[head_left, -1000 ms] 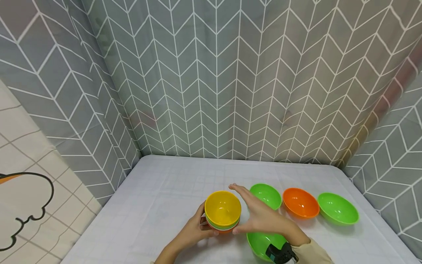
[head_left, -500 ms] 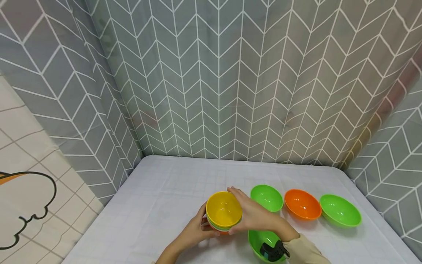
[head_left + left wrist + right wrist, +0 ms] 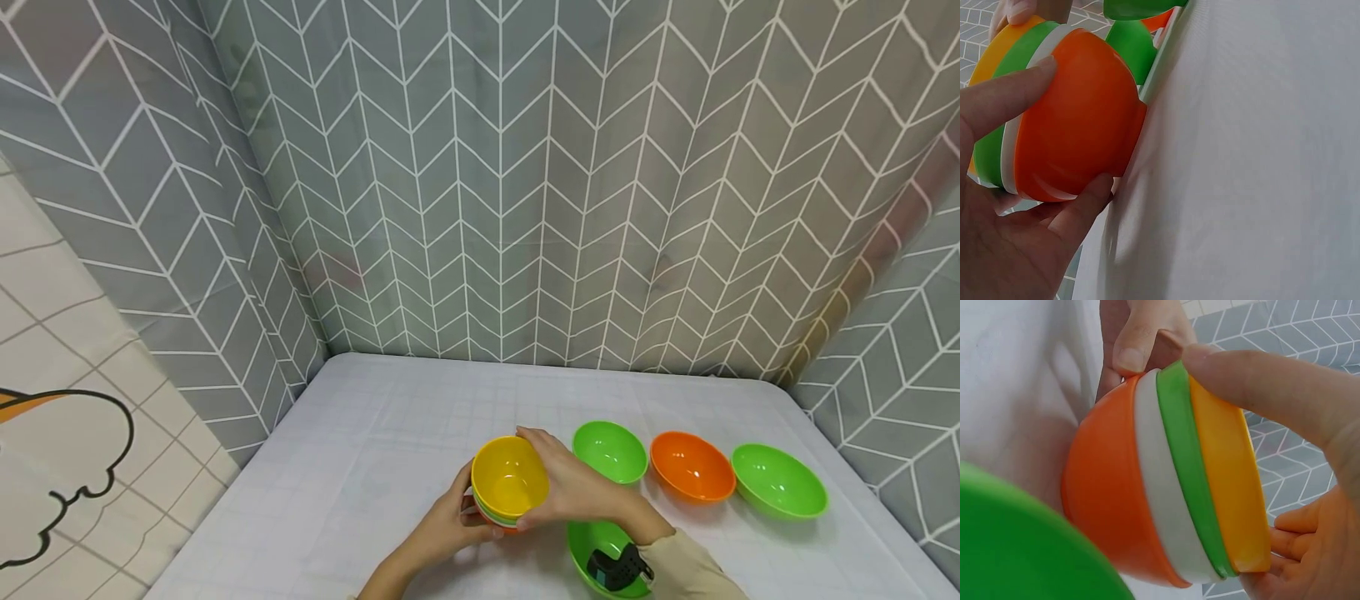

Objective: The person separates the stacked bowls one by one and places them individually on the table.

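Observation:
A nested stack of bowls stands at the front middle in the head view. Its top is a yellow bowl (image 3: 510, 475), above a green bowl (image 3: 1188, 462), a white bowl (image 3: 1163, 487) and an orange bowl (image 3: 1085, 119) lowest. From the left, my left hand (image 3: 444, 527) grips the lower part of the stack, thumb and fingers on the orange bowl's side. My right hand (image 3: 576, 490) holds the yellow bowl across its rim, the thumb near and the fingers on the far side. In the left wrist view the orange bowl's foot seems to touch the cloth.
To the right lie a small green bowl (image 3: 611, 452), an orange bowl (image 3: 692, 468) and another green bowl (image 3: 780, 482). A further green bowl (image 3: 596, 542) sits under my right forearm, partly hidden. White cloth (image 3: 405, 417) covers the table; patterned curtains (image 3: 487, 208) stand behind.
My right hand has come in from the right and closed on the yellow bowl's rim. My left hand and the stack stay about where they were; the head view has shifted slightly.

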Action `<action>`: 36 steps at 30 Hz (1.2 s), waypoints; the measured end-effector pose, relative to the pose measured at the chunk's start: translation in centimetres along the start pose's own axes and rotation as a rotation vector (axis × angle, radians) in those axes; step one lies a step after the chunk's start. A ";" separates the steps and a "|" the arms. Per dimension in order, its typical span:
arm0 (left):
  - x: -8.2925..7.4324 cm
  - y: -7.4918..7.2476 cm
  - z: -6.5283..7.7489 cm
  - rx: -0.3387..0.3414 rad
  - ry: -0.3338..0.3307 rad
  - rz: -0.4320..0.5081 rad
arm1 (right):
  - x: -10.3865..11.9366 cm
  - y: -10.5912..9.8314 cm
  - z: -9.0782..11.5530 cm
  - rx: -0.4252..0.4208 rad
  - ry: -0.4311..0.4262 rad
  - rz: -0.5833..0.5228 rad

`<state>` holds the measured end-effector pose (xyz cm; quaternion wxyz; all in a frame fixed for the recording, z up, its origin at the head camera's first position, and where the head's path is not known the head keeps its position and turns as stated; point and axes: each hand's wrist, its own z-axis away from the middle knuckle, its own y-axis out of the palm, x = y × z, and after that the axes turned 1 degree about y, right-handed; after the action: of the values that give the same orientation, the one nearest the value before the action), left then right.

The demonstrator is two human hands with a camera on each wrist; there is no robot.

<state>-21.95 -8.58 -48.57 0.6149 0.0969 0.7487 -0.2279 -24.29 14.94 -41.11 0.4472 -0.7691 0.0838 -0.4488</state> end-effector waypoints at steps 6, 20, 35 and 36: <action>-0.1 0.0 0.1 -0.001 -0.011 -0.009 | 0.0 0.1 -0.1 -0.005 0.000 0.000; 0.2 0.0 0.0 -0.005 -0.015 -0.008 | 0.0 0.2 -0.1 -0.008 0.028 -0.005; 0.1 0.0 0.0 -0.006 -0.006 -0.038 | 0.5 -0.6 0.2 -0.034 0.058 -0.072; 0.1 0.0 -0.1 -0.007 -0.002 -0.047 | 0.6 -0.8 0.2 -0.042 0.056 -0.070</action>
<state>-22.04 -8.60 -48.64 0.6104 0.0770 0.7510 -0.2398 -23.96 15.21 -40.16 0.4123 -0.7680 0.0787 -0.4837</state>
